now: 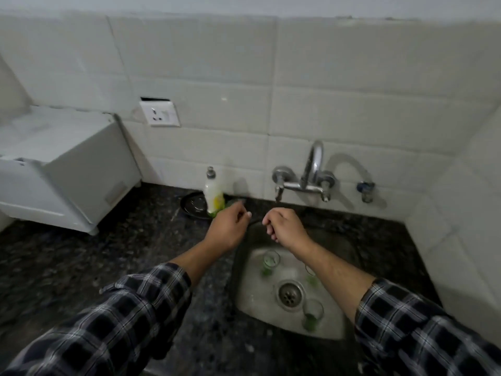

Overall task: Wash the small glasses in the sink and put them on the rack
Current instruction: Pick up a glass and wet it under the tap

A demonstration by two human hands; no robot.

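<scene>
Left grip half-curled at the green scrubber, can't tell if pinching, guess it's fetching it for the glasses sitting below the right grip, which hangs loose, empty

sleeves navy-white plaid | countertop black speckled | tiles white

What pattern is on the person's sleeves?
The sleeves are dark-and-white plaid, shown best in the head view.

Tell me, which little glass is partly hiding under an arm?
The right glass, beside the drain, tucked under the right forearm. The back-left glass and the front glass both show fully.
</scene>
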